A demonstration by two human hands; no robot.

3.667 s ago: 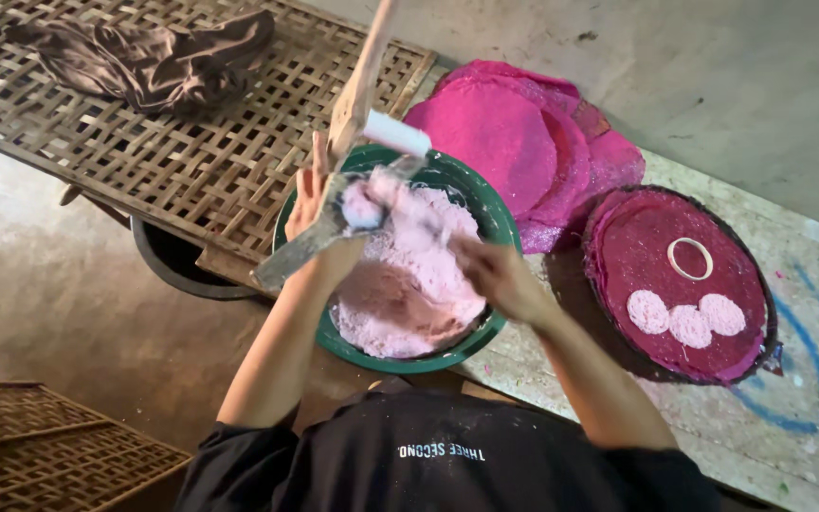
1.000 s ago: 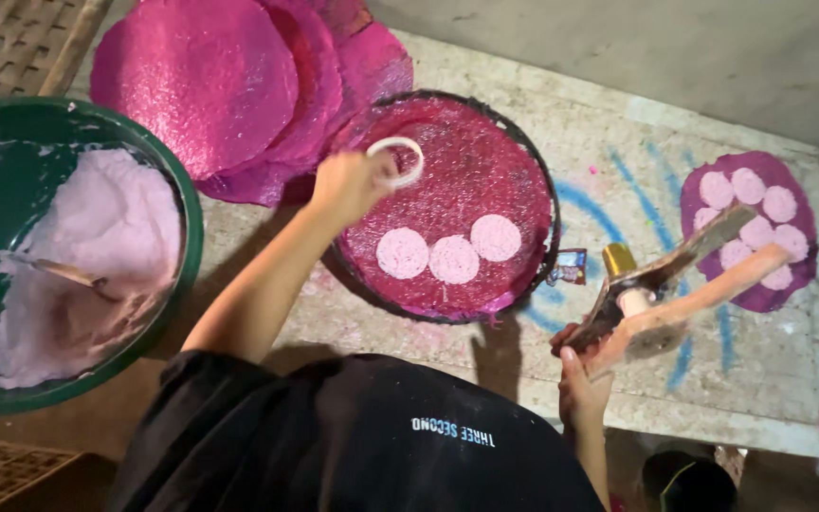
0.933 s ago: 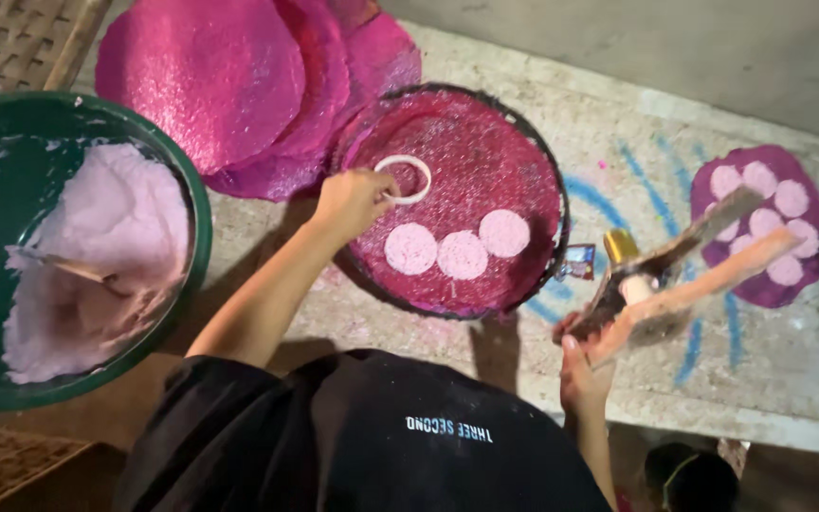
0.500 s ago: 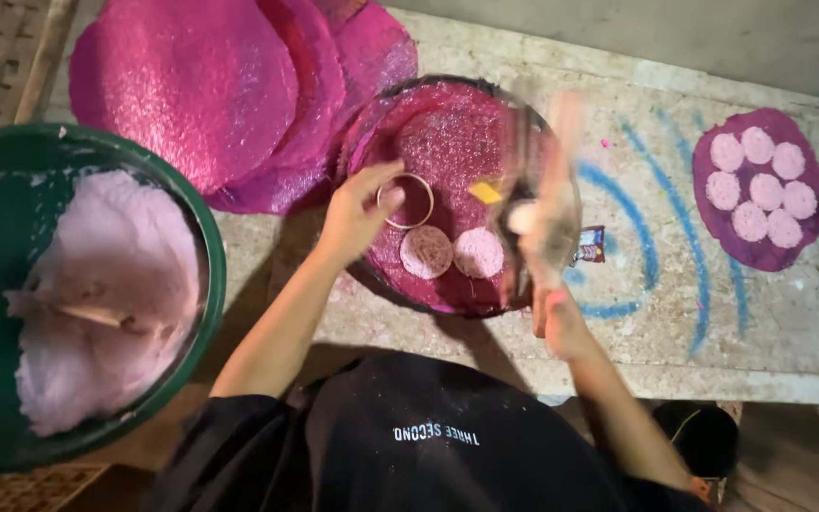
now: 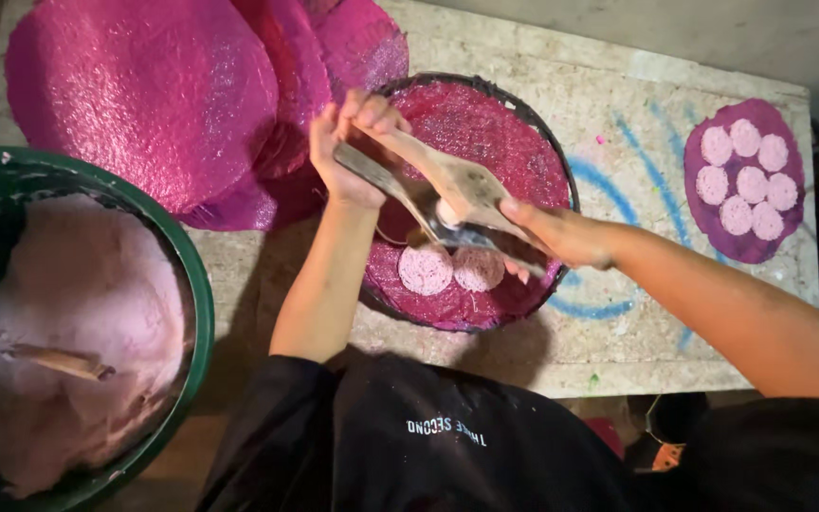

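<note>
A pale, speckled stone table (image 5: 618, 114) fills the view from above, marked with blue painted curves at about 3 o'clock from centre. At 9 o'clock, hanging past the table's edge, sits a big green basin (image 5: 177, 284) holding a mound of pale pink dough (image 5: 87, 322), with a wooden stick (image 5: 49, 358) lying in it. At 11 o'clock, a stack of bright pink round mats (image 5: 144, 95) overlaps on the table. At the centre rests a round dark-rimmed tray (image 5: 533, 123) lined with glittery pink sheet; two small pale pink dough discs (image 5: 426, 270) lie side by side toward its 6 o'clock edge. At 2 o'clock, well apart from the tray, a purple round mat (image 5: 703, 209) carries six similar discs in a cluster. A person in a black shirt leans in from 6 o'clock. The left hand (image 5: 348, 156) is at the tray's 10 o'clock rim, fingers curled closed around something small that the pictures do not show clearly. The right hand (image 5: 561, 237) reaches in from 4 o'clock, fingers clamped on the handles of two flat paddles, a wooden spatula (image 5: 447, 175) and a grey metal scraper (image 5: 409, 194), which cross above the tray, just over the two discs, their far ends meeting the left hand. A small dab of pale dough clings where the paddles cross.
</note>
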